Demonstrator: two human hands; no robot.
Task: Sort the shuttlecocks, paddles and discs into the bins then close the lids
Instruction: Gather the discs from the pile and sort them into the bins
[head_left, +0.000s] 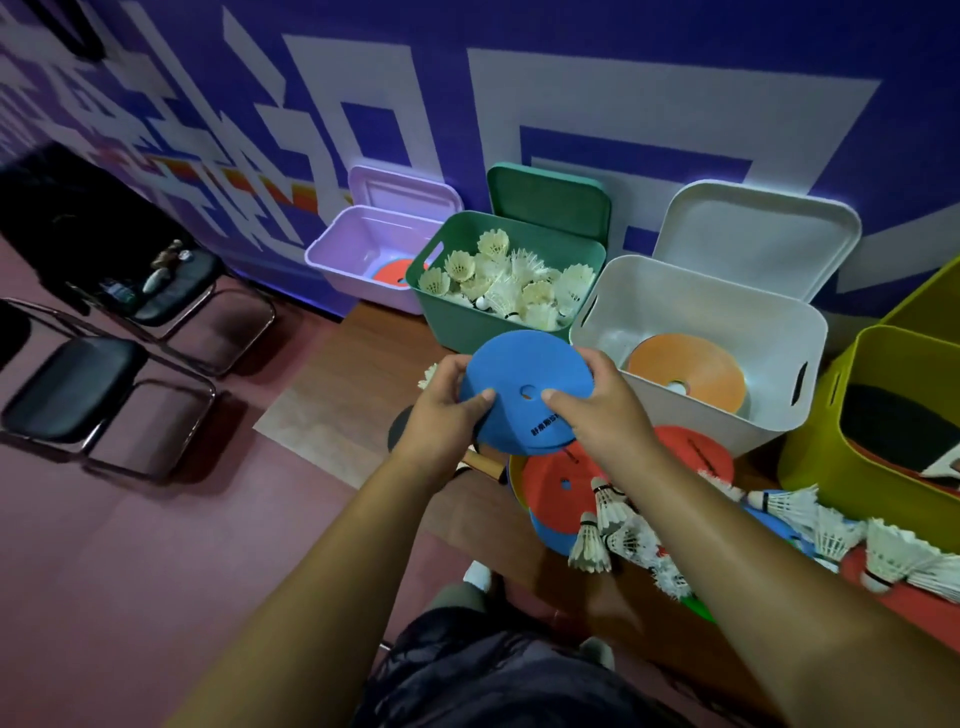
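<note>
Both hands hold a blue disc (524, 382) in front of the bins: my left hand (449, 413) grips its left edge, my right hand (597, 402) grips its right edge, thumbs on top. Behind it stand a lilac bin (343, 254) holding a red disc (392, 271), a green bin (457, 325) full of shuttlecocks (511, 280), a white bin (727, 312) with orange discs (688, 371), and a yellow bin (852, 457) with a dark paddle (898, 421). Below my hands lie red discs (553, 480), more blue ones, loose shuttlecocks (789, 512) and a paddle handle (480, 460).
All bin lids stand open against the purple wall (467, 78). Two black chairs (72, 384) sit on the left over the reddish floor. My knees and dark shorts (493, 675) fill the bottom of the view.
</note>
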